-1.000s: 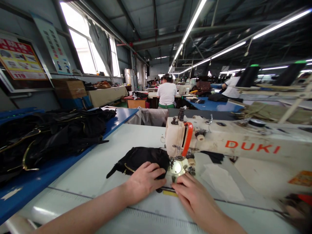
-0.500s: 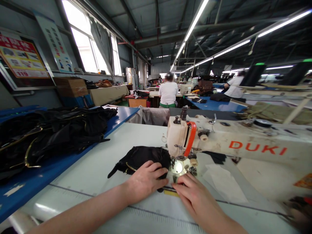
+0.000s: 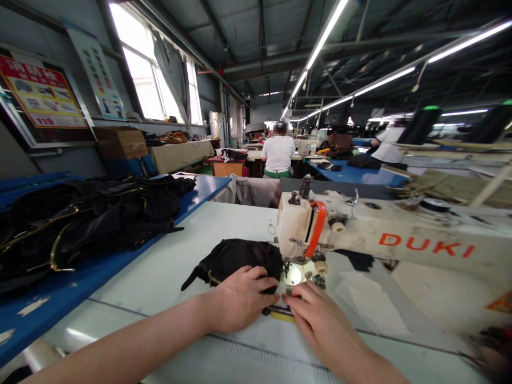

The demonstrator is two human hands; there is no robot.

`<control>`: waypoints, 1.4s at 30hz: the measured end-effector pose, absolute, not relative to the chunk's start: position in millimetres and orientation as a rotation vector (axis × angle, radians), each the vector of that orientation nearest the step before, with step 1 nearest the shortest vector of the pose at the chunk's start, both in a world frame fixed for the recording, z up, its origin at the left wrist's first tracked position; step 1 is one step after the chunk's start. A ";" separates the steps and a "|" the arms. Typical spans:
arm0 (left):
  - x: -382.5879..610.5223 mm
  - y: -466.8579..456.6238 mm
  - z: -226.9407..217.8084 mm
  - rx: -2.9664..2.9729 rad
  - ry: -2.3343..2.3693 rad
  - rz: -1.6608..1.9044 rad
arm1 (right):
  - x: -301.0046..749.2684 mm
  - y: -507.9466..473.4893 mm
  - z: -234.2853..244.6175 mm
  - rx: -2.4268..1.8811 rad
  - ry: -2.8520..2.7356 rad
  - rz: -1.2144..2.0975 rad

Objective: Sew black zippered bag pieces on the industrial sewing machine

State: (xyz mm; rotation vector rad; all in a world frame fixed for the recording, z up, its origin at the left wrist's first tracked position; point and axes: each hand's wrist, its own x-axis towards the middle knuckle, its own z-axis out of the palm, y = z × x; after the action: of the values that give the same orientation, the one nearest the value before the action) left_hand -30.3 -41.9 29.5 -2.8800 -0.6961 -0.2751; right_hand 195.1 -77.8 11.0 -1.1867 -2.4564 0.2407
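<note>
So the black cloth (image 3: 240,253) is sitting just left of the machine (image 3: 360,226), its near end right by the needle area. Left hand (image 3: 236,301) is resting on it, fingers slightly spread; can't tell if the thumb's pinching an edge. Right hand (image 3: 316,314) is in front of the machine's head, fingers pressed together, and I can't tell if they're gripping anything. White paper (image 3: 374,301) lies in front of the machine's arm, and a black pile (image 3: 100,218) sits well left of the machine.
</note>
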 end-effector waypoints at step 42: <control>-28.4 -27.8 13.3 -2.853 -0.594 -0.497 | 196.2 -65.8 17.1 -1.174 -2.427 0.179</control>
State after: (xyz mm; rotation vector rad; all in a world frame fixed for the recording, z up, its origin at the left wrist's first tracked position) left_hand -28.4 -27.8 13.3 -2.8532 -0.5936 -0.4969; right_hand 196.2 -65.8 17.1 -1.1739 -2.4267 0.1787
